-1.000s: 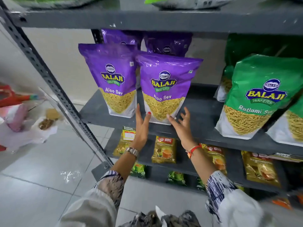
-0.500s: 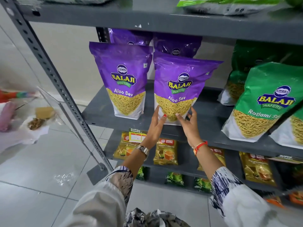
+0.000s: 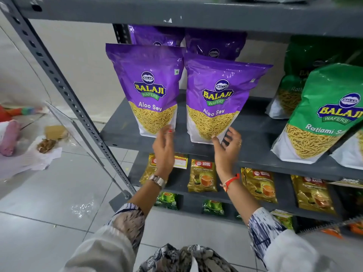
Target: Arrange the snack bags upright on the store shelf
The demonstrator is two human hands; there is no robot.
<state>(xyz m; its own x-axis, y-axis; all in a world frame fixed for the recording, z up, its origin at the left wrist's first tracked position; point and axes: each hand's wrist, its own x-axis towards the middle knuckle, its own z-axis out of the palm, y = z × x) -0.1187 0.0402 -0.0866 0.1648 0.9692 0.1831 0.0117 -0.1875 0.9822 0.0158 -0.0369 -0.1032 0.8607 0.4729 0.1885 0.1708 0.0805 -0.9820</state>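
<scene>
Two purple Aloo Sev bags stand upright side by side at the front of the grey shelf (image 3: 255, 152). The left purple bag (image 3: 149, 89) is straight; the right purple bag (image 3: 218, 101) leans slightly. Two more purple bags (image 3: 214, 44) stand behind them. My left hand (image 3: 164, 148) hovers open just below the gap between the front bags, holding nothing. My right hand (image 3: 227, 148) is open, its thumb touching the lower right corner of the right purple bag. Green Ratlami Sev bags (image 3: 322, 114) lean on the shelf's right side.
The upper shelf (image 3: 196, 14) hangs close above the bag tops. A slotted grey post (image 3: 64, 89) runs diagonally at left. Gold tea packets (image 3: 202, 175) and green packets (image 3: 213, 207) fill the lower shelves. Litter and paper (image 3: 39, 152) lie on the tiled floor.
Both hands have come off the right purple bag's base and spread apart; the left hand moved left and down. The view has moved closer to the shelf.
</scene>
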